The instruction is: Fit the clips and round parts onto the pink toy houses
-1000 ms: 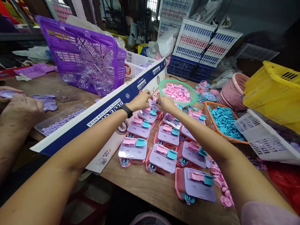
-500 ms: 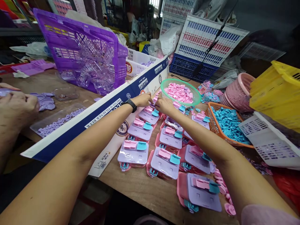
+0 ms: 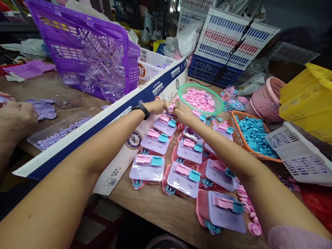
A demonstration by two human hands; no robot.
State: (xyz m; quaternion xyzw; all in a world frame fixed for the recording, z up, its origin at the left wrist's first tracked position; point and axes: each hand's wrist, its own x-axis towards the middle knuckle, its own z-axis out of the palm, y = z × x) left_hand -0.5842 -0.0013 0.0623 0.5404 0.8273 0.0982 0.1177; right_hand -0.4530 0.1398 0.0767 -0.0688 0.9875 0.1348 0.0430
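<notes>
Both my arms reach far across the wooden table (image 3: 160, 207). My left hand (image 3: 157, 106), with a black watch on its wrist, and my right hand (image 3: 183, 115) meet at the far end of rows of lilac-and-pink toy cases (image 3: 147, 167). Their fingers are pinched together on a small pink piece (image 3: 171, 108) over the farthest case (image 3: 166, 123). Each case carries a pink block and a teal clip. Just beyond the hands stands a green bowl (image 3: 216, 107) of pink pieces.
An orange basket (image 3: 232, 129) of teal clips sits right of the rows. A blue-and-white cardboard wall (image 3: 103, 121) runs along the left, with a purple crate (image 3: 77, 52) behind it. Another person's hand (image 3: 14, 119) works on lilac parts at far left. Yellow and white baskets stand at right.
The view has shifted slightly; my hands stay together at the farthest case, moving only a little. The other person's hand has drifted left.
</notes>
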